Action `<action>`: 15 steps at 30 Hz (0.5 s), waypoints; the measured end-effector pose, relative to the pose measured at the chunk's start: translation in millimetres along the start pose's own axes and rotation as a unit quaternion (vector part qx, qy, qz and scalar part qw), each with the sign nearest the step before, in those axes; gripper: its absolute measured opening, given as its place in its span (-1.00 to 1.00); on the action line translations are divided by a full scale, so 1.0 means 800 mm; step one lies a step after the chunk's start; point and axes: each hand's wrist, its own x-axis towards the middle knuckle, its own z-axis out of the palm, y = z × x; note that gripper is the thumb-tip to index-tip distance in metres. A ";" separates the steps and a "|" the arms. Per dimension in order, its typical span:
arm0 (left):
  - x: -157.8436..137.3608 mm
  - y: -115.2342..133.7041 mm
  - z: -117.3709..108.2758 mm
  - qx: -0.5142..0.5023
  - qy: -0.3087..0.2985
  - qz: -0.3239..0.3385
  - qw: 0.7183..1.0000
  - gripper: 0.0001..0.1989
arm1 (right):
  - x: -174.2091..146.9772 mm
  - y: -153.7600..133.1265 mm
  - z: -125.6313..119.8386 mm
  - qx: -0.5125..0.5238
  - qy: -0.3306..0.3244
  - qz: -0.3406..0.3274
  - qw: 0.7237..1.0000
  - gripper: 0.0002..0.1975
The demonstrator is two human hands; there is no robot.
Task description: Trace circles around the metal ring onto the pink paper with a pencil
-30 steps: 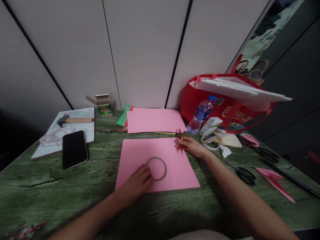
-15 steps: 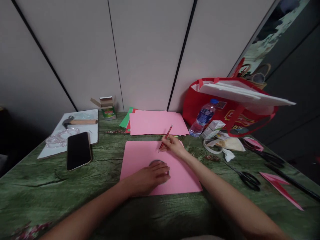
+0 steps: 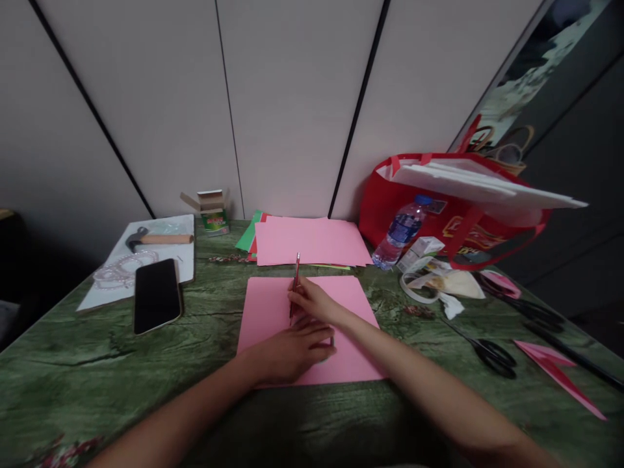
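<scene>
A pink sheet of paper lies on the green table in front of me. My left hand presses down on a round, grey-rimmed object on the sheet, fingers close together and bent over it. Most of that object is hidden under the hand, so I cannot tell its kind. Just beyond, my right hand pinches a red pencil, held nearly upright. The pencil's lower end is near the far left edge of the round object, beside my left fingers; whether it touches the paper I cannot tell.
Behind the sheet lies a stack of coloured paper. On the left are a phone, a hammer and a small opened box. On the right are a water bottle, a red bag, scissors and folded pink paper.
My right hand has brought the pencil left and nearer to me, tipping it more upright, close to my left fingers. My left hand stays on the round object. The view has shifted slightly.
</scene>
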 end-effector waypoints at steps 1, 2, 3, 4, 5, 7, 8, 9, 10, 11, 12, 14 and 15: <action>0.000 0.000 0.000 0.002 0.000 0.002 1.000 -0.65 | 0.000 -0.001 0.001 -0.018 -0.007 -0.007 1.000 -0.90; 0.000 0.000 0.000 0.004 -0.001 0.005 1.000 -0.65 | 0.000 -0.002 0.001 -0.042 -0.013 -0.017 0.999 -0.91; 0.001 0.000 -0.001 0.004 0.000 0.007 1.000 -0.66 | 0.001 -0.003 0.001 -0.067 -0.017 -0.026 0.997 -0.92; 0.001 -0.001 -0.002 0.004 -0.001 0.009 1.000 -0.66 | 0.001 -0.003 0.001 -0.090 -0.018 -0.034 0.995 -0.92; 0.001 -0.001 -0.003 0.003 -0.003 0.011 1.000 -0.66 | 0.002 -0.002 0.000 -0.106 -0.018 -0.039 0.993 -0.91; 0.002 -0.001 -0.004 -0.001 -0.008 0.015 1.000 -0.66 | 0.003 0.000 -0.003 -0.120 -0.015 -0.040 0.992 -0.92; 0.002 -0.001 -0.005 -0.004 -0.009 0.016 1.000 -0.66 | 0.004 0.002 -0.005 -0.121 -0.010 -0.037 0.992 -0.92; 0.002 -0.001 -0.006 -0.007 -0.010 0.016 1.000 -0.67 | 0.005 0.005 -0.008 -0.122 -0.002 -0.034 0.992 -0.92; 0.003 -0.002 -0.007 -0.011 -0.009 0.016 1.000 -0.67 | 0.005 0.008 -0.012 -0.127 0.011 -0.030 0.991 -0.92; 0.003 -0.002 -0.008 -0.014 -0.009 0.015 1.000 -0.68 | 0.006 0.011 -0.016 -0.136 0.026 -0.024 0.990 -0.91; 0.004 -0.002 -0.009 -0.017 -0.009 0.016 1.000 -0.69 | 0.005 0.015 -0.021 -0.147 0.044 -0.017 0.988 -0.90; 0.005 -0.002 -0.011 -0.021 -0.011 0.018 1.000 -0.72 | 0.002 0.023 -0.031 -0.159 0.076 -0.005 0.984 -0.86; 0.006 -0.002 -0.012 -0.022 -0.010 0.020 0.999 -0.73 | -0.001 0.027 -0.036 -0.157 0.089 0.000 0.984 -0.85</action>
